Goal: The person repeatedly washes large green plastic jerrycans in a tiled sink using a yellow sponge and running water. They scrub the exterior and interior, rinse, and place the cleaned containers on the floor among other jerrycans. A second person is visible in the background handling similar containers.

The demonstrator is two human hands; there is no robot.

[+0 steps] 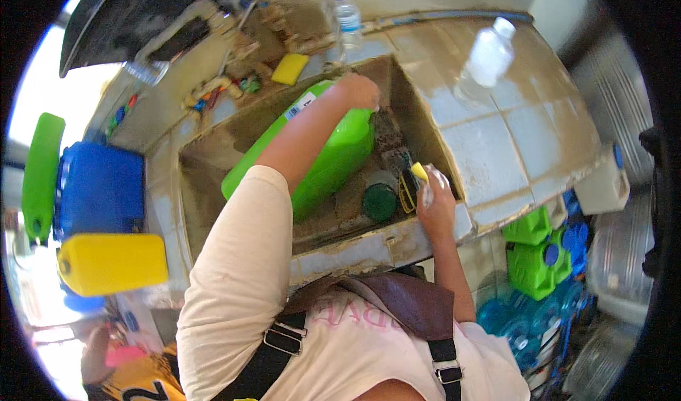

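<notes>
A large green plastic jerrycan [335, 161] lies tilted in a tiled sink [425, 114]. My left hand [359, 91] reaches over its upper end, near the sink's far wall; the fingers are partly hidden, so whether they grip it cannot be told. White suds cover parts of my right hand [436, 196], which holds a yellow sponge [419, 171] at the sink's near right corner. Just left of that hand, a jar with a dark green lid [379, 202] stands in the sink beside a black and yellow item [407, 191].
Behind the sink are another yellow sponge [290, 69] and a water bottle [348, 21]. A white bottle [488, 52] stands on the right counter. Yellow [114, 262] and blue [101, 188] jerrycans are at left, several containers below right. Another person [135, 374] is at lower left.
</notes>
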